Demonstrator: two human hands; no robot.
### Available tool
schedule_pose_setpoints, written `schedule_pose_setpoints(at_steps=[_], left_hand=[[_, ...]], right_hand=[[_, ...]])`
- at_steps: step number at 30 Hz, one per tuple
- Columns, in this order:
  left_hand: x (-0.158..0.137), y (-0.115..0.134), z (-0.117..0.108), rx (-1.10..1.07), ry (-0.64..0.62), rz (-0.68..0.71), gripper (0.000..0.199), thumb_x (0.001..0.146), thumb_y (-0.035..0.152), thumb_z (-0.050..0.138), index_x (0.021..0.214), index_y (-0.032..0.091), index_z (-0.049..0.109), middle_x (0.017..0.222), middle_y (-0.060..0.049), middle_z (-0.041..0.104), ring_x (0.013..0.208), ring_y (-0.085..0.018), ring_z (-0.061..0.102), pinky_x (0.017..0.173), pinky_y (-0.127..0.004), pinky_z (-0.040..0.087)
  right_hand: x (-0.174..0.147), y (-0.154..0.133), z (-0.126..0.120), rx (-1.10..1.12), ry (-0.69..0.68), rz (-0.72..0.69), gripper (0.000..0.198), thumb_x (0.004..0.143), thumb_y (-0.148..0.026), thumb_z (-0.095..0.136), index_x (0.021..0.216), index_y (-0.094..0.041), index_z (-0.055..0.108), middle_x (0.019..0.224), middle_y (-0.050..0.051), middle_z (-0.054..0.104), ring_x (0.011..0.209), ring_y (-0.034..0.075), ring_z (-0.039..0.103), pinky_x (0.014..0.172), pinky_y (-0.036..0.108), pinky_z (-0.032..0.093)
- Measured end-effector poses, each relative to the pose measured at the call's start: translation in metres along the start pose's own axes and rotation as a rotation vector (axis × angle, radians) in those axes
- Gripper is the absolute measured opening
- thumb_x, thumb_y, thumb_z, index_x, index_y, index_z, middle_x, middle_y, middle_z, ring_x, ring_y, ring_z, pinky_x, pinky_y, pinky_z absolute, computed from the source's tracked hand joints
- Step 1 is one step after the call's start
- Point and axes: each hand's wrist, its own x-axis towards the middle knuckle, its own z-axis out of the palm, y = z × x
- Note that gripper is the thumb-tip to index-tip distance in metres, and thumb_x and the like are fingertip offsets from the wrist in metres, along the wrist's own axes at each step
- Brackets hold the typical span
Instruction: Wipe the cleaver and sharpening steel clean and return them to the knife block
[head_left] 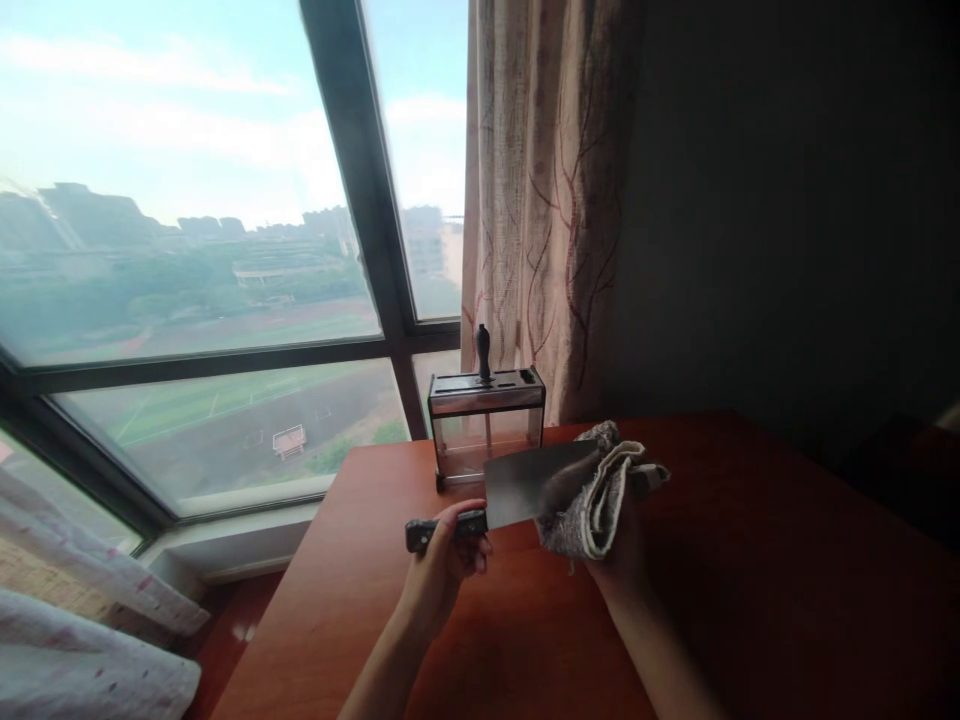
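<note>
- Head view: a window [172, 250] takes up the left, its dark frame leaning.
- Counter [322, 580]: reddish-brown wood beneath both hands, falling into shadow on the right.
- Curtain [517, 200]: pale with branching red lines, hanging beyond the counter's far edge.
- Knife block [487, 400]: upright with see-through sides, near that far edge; one black handle [484, 355] rises from its slotted top.
- Cleaver [521, 490]: held above the counter, in front of the block, its broad blade pointing right.
- Cloth [607, 500]: grey and folded, bunched around the blade's far end.
- Left hand [439, 575]: fingers clamped around the cleaver's dark handle.
- Right hand [626, 555]: closed on the cloth from behind, judging by how it bears it; most of its fingers are hidden.
- Step in hand, as I judge it: wiping the blade. A further stroke calls for a firm left grip, with the cloth drawn along the flat and its folds between the right fingers and the cutting edge.
</note>
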Motion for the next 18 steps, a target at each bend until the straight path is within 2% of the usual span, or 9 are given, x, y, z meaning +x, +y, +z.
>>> schedule_pose_setpoints(at_steps=[1,3,6,9,13,18], left_hand=[[0.000,-0.002,0.002,-0.023,0.021,0.012,0.045,0.077,0.050,0.062,0.102,0.013,0.067,0.060,-0.007,0.066,0.046,-0.013,0.054,0.049,-0.024,0.037],[0.000,-0.005,0.005,-0.083,0.041,0.031,0.043,0.078,0.049,0.062,0.102,0.014,0.066,0.060,-0.006,0.066,0.047,-0.012,0.054,0.051,-0.023,0.039],[0.000,-0.009,0.007,-0.163,0.052,0.041,0.042,0.079,0.048,0.062,0.104,0.015,0.066,0.061,-0.006,0.066,0.049,-0.012,0.055,0.052,-0.022,0.041],[-0.001,-0.014,0.011,-0.185,0.053,0.043,0.041,0.079,0.048,0.063,0.105,0.016,0.065,0.063,-0.006,0.067,0.051,-0.012,0.056,0.054,-0.023,0.042],[-0.004,-0.028,0.020,-0.089,-0.012,0.053,0.050,0.078,0.052,0.063,0.113,0.016,0.061,0.061,-0.005,0.064,0.047,-0.013,0.053,0.048,-0.023,0.038],[-0.002,-0.046,0.020,0.135,0.000,0.103,0.069,0.075,0.056,0.064,0.130,0.018,0.048,0.047,0.004,0.053,0.040,-0.010,0.044,0.045,-0.022,0.033]], right_hand=[[-0.003,0.000,0.001,0.146,0.026,0.009,0.055,0.079,-0.070,0.045,0.119,-0.035,0.058,0.126,-0.002,0.062,0.129,0.023,0.046,0.101,0.044,0.045],[-0.010,0.000,0.001,0.291,0.025,0.023,0.049,0.078,-0.066,0.051,0.115,-0.035,0.060,0.130,-0.003,0.059,0.130,0.023,0.045,0.103,0.047,0.043],[-0.017,0.003,0.000,0.325,0.009,0.058,0.048,0.074,-0.065,0.056,0.111,-0.034,0.063,0.130,-0.002,0.060,0.129,0.025,0.046,0.104,0.050,0.041],[-0.020,0.007,0.001,0.375,0.052,0.069,0.039,0.069,-0.058,0.066,0.100,-0.033,0.067,0.120,-0.002,0.066,0.126,0.026,0.049,0.106,0.048,0.039],[-0.021,0.016,0.010,0.388,0.086,0.094,0.033,0.066,-0.051,0.071,0.092,-0.030,0.068,0.106,-0.001,0.071,0.120,0.026,0.054,0.105,0.046,0.041],[-0.018,0.030,0.026,0.251,0.062,0.080,0.039,0.075,-0.060,0.059,0.096,-0.029,0.067,0.105,0.001,0.071,0.118,0.027,0.056,0.099,0.046,0.047]])
